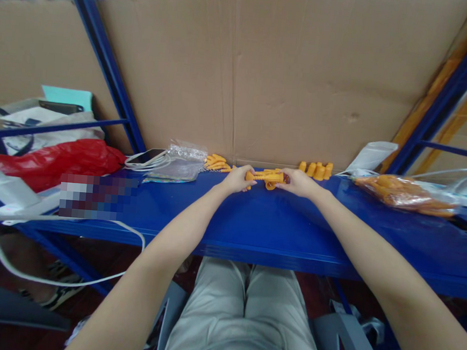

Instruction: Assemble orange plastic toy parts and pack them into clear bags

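Observation:
Both my hands meet at the back of a blue shelf [254, 225]. My left hand [239, 178] and my right hand [299, 183] are each closed on one end of an orange plastic part [268, 176] held between them just above the shelf. A small heap of loose orange parts [217, 163] lies to the left behind my left hand. Several short orange pieces [317, 169] stand in a row behind my right hand.
A cardboard sheet [289, 77] walls the back of the shelf. A clear bag of orange parts [405, 193] lies at the right, a white packet [370, 156] behind it. At the left are a clear plastic bag [178, 162], a phone with white cable [148, 157] and a red bag [56, 161].

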`<act>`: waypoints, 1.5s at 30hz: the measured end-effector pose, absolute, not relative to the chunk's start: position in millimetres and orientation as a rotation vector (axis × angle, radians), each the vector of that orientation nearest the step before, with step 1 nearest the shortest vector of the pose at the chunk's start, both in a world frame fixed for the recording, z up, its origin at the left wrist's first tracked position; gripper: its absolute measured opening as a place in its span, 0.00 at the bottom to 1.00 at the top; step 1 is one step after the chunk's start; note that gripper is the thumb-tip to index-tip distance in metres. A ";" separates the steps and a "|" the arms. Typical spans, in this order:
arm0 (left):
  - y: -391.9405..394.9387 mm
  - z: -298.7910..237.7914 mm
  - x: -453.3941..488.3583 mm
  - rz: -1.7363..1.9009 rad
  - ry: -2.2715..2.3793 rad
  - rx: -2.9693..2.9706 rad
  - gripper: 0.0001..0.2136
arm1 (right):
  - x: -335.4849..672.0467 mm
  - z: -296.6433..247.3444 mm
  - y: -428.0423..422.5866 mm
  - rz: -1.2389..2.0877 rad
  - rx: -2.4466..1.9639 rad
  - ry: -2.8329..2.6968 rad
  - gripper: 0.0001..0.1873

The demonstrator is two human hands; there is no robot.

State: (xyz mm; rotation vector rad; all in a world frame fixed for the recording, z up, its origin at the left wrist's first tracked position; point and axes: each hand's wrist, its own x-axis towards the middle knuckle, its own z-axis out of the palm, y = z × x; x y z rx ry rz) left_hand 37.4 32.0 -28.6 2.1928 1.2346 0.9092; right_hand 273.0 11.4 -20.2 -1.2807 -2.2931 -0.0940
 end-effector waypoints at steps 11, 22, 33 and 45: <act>32.1 -29.1 38.6 0.964 1.216 2.195 0.12 | 278.0 -12.8 11.9 0.049 -1.263 -2.273 0.14; 32.0 -26.0 36.8 1.122 1.233 2.533 0.11 | 275.7 -9.6 2.5 0.750 -1.204 -2.174 0.24; 28.4 -23.1 37.5 1.099 1.239 2.579 0.10 | 271.0 -4.3 -7.9 0.915 -1.329 -2.064 0.27; 33.8 -24.4 34.4 1.210 1.276 2.485 0.10 | 270.3 -14.5 7.4 0.777 -1.208 -1.919 0.20</act>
